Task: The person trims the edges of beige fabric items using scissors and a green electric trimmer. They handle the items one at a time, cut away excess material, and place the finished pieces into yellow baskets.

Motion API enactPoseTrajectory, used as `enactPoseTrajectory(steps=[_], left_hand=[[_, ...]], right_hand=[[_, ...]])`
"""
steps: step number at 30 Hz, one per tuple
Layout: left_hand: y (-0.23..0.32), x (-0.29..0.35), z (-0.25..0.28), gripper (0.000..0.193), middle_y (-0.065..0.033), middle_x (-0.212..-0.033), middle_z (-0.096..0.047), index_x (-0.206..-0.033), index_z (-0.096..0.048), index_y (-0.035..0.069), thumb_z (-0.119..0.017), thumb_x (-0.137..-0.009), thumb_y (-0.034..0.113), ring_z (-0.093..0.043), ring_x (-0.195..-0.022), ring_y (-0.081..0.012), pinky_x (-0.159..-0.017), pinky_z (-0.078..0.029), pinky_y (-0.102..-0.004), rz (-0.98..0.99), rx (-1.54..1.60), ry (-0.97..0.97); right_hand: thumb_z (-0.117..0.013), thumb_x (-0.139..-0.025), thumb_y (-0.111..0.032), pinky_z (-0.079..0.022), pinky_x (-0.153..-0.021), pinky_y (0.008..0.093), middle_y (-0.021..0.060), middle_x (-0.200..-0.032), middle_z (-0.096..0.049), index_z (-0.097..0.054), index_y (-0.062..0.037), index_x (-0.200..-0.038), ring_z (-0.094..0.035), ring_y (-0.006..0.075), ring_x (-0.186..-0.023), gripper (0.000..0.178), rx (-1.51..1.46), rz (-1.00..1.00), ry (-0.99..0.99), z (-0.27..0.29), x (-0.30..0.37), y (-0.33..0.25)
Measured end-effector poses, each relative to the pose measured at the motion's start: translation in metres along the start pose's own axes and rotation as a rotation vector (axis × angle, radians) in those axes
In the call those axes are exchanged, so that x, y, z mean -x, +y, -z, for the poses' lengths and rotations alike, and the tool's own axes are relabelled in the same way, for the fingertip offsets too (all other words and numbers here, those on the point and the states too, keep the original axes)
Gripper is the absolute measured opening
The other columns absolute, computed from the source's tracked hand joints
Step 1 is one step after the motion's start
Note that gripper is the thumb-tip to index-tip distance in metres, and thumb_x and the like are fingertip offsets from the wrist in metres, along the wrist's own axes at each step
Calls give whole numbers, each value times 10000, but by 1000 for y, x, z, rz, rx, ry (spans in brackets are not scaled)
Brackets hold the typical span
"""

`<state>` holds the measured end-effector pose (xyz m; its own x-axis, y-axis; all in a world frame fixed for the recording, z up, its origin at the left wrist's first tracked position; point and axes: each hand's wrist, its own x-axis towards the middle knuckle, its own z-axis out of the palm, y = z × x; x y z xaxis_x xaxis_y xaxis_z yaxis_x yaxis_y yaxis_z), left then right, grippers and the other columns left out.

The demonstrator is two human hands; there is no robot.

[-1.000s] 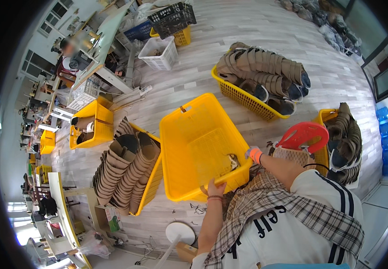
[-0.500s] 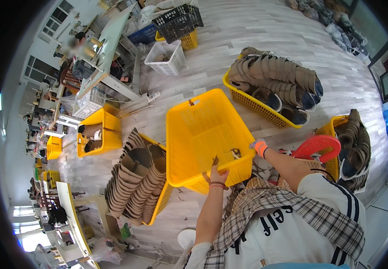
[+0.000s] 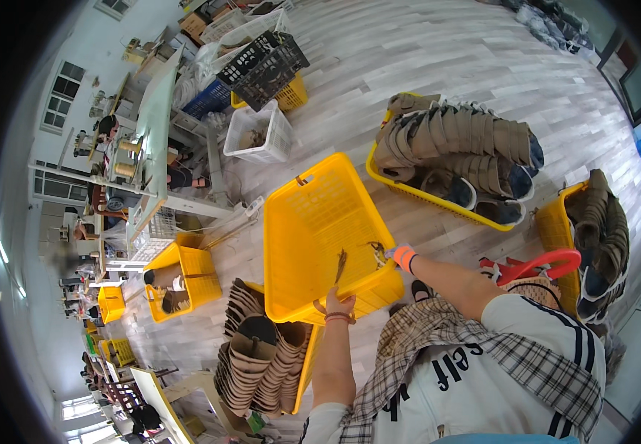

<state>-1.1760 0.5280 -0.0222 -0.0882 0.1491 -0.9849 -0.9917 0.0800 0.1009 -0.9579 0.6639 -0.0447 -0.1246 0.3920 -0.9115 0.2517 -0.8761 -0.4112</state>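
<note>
A large yellow plastic basket [image 3: 313, 244] is tilted in front of me, its open top facing up and toward me. My left hand [image 3: 338, 304] is closed on its near rim, with a bracelet at the wrist. At the right rim my right hand [image 3: 400, 255] is closed too; an orange band circles its wrist and part of its grip is hidden. Inside the basket a thin brown bundle [image 3: 341, 265] stands just above my left thumb; whether that hand holds it I cannot tell. A small pile of brownish scraps [image 3: 377, 255] lies near my right hand.
Stacked brown shoe uppers [image 3: 261, 355] fill a basket at lower left. More brown shoes sit in a yellow basket [image 3: 439, 211] beyond and another [image 3: 554, 222] at right, near a red plastic seat [image 3: 542, 264]. Worktables [image 3: 159, 126] and a white crate [image 3: 261, 133] stand at left.
The view has turned, shifting the surroundings. The large yellow basket sits slightly farther left in the picture. Both hands keep their hold on its rim.
</note>
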Motion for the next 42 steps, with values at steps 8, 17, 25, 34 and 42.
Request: enactPoseTrajectory(steps=[8, 17, 25, 34, 42], left_hand=[[43, -21, -99, 376, -124, -988, -475, -1059, -412, 83, -631, -754, 89, -459, -938, -279, -819, -422, -425, 33, -51, -28], [88, -68, -209, 289, -114, -992, -535, -1011, -483, 65, -609, -751, 68, -519, -893, -278, -802, -445, -421, 67, -103, -183], [80, -60, -266, 220, -114, -960, -537, -977, -506, 34, -595, -776, 38, -522, -898, -272, -787, -463, -418, 138, -31, -185], [0, -87, -244, 271, -148, -1142, -474, -1142, -431, 40, -483, -889, 121, -490, -1028, -290, -883, -436, -446, 154, 43, 123], [31, -130, -173, 289, -135, -1126, -544, -1115, -508, 38, -513, -841, 130, -517, -1029, -306, -880, -433, -461, 92, -155, 50]], right_hand=[[-427, -917, -94, -483, -803, 271, -26, -1352, -409, -356, -117, -1349, -535, 162, -1028, 439, 1254, 521, -62, 7, -94, -50], [-561, -873, -193, -508, -685, 366, -10, -1107, -591, -605, -105, -1098, -564, 192, -927, 246, -366, 0, 136, -13, -112, -143], [-436, -935, -217, -499, -710, 279, 11, -1188, -568, -551, -20, -1158, -561, 145, -1000, 319, -167, -8, 243, 8, -130, -202], [-441, -915, -421, -503, -775, 360, 74, -1140, -577, -500, -48, -1226, -569, 188, -985, 489, -130, 12, 13, 70, -186, -117], [-483, -835, -572, -410, -947, 429, 176, -1204, -491, -343, -41, -1337, -496, 319, -1094, 743, -1033, -145, 156, 115, -176, -86]])
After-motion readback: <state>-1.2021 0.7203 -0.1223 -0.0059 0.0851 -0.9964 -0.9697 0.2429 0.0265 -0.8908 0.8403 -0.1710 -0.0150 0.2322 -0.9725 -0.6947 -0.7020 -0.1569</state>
